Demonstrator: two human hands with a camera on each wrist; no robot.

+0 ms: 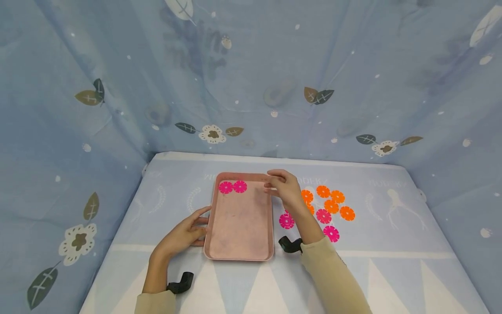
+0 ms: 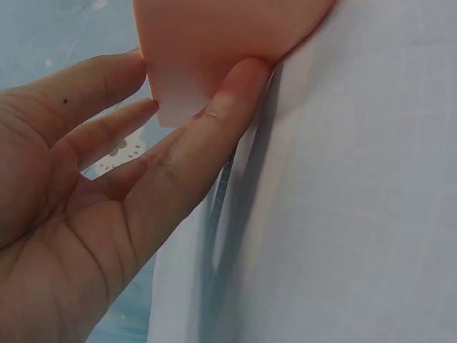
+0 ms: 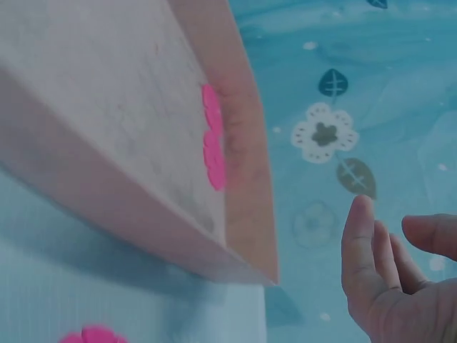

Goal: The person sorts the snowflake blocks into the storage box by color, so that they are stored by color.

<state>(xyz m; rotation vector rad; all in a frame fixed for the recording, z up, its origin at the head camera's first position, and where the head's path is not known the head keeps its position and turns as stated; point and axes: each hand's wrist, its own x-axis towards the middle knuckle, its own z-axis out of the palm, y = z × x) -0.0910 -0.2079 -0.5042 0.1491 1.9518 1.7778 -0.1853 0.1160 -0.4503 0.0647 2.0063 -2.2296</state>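
A pink rectangular tray (image 1: 239, 218) lies on the table, with two pink slotted, flower-shaped discs (image 1: 233, 187) side by side at its far left corner. My left hand (image 1: 182, 235) is at the tray's left side. In the left wrist view its extended fingertips (image 2: 243, 78) touch the outer wall. Over the tray's far right corner hovers my right hand (image 1: 288, 189), its fingers loosely bent with nothing between them. The right wrist view shows this hand (image 3: 400, 286) apart from the tray wall, with the pink discs (image 3: 212, 139) inside against that wall.
Right of the tray lie several orange discs (image 1: 331, 206) and several pink discs (image 1: 323, 216), some partly hidden behind my right forearm. Black wrist mounts (image 1: 181, 283) show at both sleeves. A patterned blue curtain (image 1: 251, 87) rises behind the table (image 1: 376, 218) and along its sides.
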